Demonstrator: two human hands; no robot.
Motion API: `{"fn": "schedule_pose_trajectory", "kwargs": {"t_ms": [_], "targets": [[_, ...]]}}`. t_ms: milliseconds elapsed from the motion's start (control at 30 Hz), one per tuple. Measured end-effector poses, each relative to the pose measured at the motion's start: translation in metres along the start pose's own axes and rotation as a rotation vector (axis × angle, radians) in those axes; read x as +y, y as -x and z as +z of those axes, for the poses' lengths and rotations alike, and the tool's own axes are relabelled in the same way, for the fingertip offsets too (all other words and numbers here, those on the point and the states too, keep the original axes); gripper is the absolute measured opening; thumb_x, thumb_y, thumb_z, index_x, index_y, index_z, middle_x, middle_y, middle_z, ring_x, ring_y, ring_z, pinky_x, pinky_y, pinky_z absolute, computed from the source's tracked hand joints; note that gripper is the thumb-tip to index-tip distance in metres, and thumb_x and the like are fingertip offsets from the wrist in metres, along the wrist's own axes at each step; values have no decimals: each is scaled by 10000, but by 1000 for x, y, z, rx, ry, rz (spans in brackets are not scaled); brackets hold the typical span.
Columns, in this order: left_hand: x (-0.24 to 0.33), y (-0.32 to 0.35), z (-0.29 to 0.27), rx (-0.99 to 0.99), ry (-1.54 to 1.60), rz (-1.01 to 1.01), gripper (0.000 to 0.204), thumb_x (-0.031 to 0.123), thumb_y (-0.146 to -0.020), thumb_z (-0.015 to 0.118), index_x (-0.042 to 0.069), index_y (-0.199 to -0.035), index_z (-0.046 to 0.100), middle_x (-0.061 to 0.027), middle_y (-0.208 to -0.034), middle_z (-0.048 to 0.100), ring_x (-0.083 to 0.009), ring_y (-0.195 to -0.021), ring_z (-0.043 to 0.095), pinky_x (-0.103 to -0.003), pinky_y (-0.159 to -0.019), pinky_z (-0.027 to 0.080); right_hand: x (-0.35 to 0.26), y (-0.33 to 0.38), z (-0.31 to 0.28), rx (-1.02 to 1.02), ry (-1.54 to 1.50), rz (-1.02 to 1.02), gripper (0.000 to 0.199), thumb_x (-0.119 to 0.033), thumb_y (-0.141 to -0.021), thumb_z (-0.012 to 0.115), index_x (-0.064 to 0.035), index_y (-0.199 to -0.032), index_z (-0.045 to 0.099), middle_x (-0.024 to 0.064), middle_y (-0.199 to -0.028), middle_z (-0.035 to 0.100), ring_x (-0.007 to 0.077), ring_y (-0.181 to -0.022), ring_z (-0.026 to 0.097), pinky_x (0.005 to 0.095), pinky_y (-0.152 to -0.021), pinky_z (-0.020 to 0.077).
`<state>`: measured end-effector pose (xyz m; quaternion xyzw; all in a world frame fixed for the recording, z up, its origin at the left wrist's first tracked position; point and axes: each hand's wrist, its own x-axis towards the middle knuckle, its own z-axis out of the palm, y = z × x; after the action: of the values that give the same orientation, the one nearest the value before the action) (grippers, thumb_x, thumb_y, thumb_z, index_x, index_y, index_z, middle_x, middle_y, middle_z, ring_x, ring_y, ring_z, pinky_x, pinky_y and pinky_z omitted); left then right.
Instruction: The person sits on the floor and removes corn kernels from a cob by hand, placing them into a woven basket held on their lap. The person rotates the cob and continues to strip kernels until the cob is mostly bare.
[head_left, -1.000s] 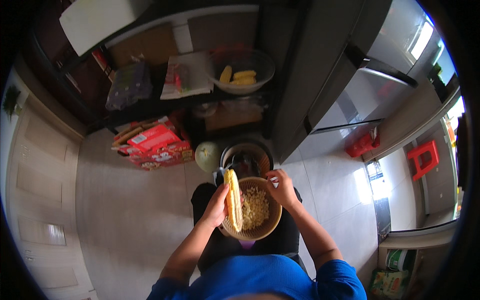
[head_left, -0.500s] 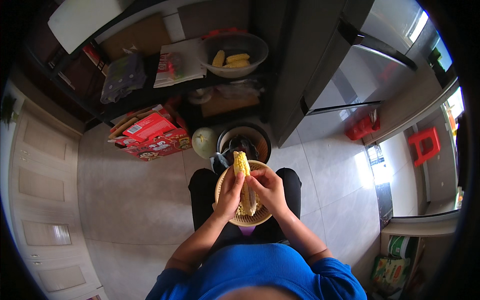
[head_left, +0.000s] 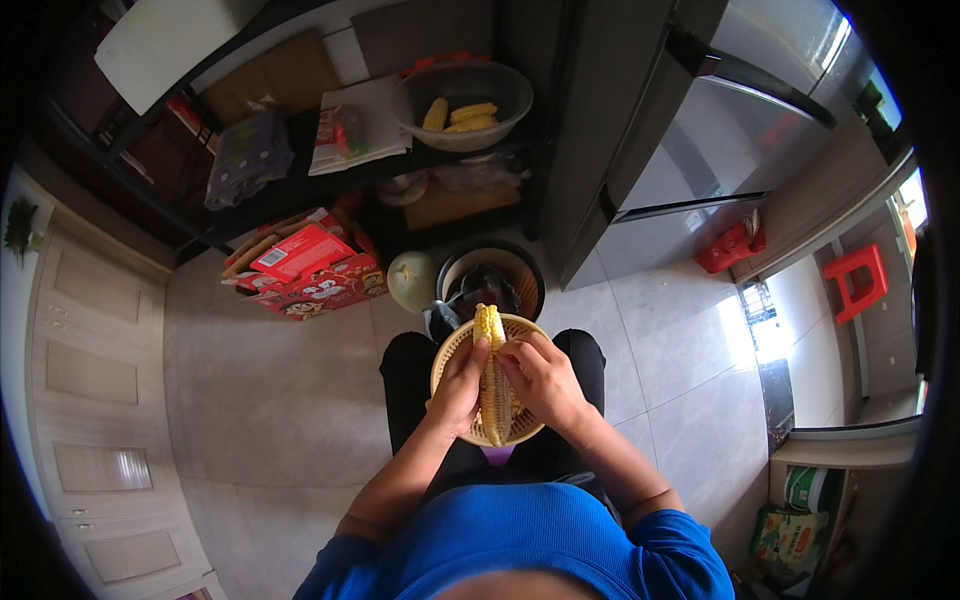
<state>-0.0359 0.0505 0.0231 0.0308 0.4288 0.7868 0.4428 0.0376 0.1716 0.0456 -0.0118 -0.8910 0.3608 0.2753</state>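
Note:
My left hand (head_left: 458,390) wraps round a corn cob (head_left: 495,400), held upright over a beige plastic basket (head_left: 525,428) at my lap. The cob's upper part still bears yellow kernels, while its lower part looks stripped and pale. Curled fingers of my right hand (head_left: 545,378) press against the cob's right side near the top; their tips are partly hidden. Some loose yellow kernels show in the basket beneath. Both hands touch the same cob.
Past the basket stands a dark-lined bin (head_left: 530,270), beside a pale green round melon (head_left: 411,281) and a red carton (head_left: 310,270). A bowl (head_left: 515,100) of corn cobs sits on the shelf. The grey fridge (head_left: 680,150) rises at right; a red stool (head_left: 857,283) lies beyond.
My right hand has turned, its fingers now more curled against the cob. The cob sits slightly lower, and more of its bare, stripped side faces up.

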Motion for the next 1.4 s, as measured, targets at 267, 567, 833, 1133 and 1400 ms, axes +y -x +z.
{"fn": "schedule_pose_trajectory", "kwargs": {"t_ms": [267, 567, 833, 1133, 1400], "targets": [[10, -6, -3, 37, 65, -218, 386, 340, -903, 481, 55, -1164, 478, -61, -996, 570, -137, -871, 565, -285, -743, 489, 7, -1, -1, -16, 22, -84, 158, -17, -717, 629, -2, -864, 570, 119, -799, 560, 287, -702, 575, 351, -613, 496], [16, -5, 0, 4, 95, -267, 412, 362, -891, 491, 72, -1183, 464, -61, -992, 572, -156, -877, 576, -315, -727, 508, 6, -11, -17, -44, -76, -76, 145, -58, -742, 621, 6, -863, 573, 135, -820, 560, 305, -742, 572, 367, -664, 490], [4, -9, 2, 47, 60, -96, 383, 326, -927, 435, 40, -1179, 459, -59, -1035, 542, -115, -903, 534, -267, -786, 454, 3, -6, 0, 49, 38, -52, 153, -26, -732, 620, 1, -875, 575, 142, -848, 562, 304, -764, 579, 361, -664, 501], [6, -11, -3, 65, 130, -162, 375, 304, -915, 466, 41, -1181, 454, -72, -1036, 551, -150, -938, 544, -301, -808, 458, 14, -13, -7, -99, 91, -241, 261, -6, -676, 623, 28, -931, 576, 147, -899, 549, 301, -815, 576, 356, -698, 507], [-4, -13, -8, 60, 42, -128, 376, 316, -915, 460, 50, -1180, 459, -75, -1031, 558, -161, -920, 557, -320, -785, 478, 17, -10, 1, -265, 274, -254, 339, -55, -665, 548, 58, -983, 518, 141, -915, 520, 284, -908, 518, 346, -812, 448]]}}
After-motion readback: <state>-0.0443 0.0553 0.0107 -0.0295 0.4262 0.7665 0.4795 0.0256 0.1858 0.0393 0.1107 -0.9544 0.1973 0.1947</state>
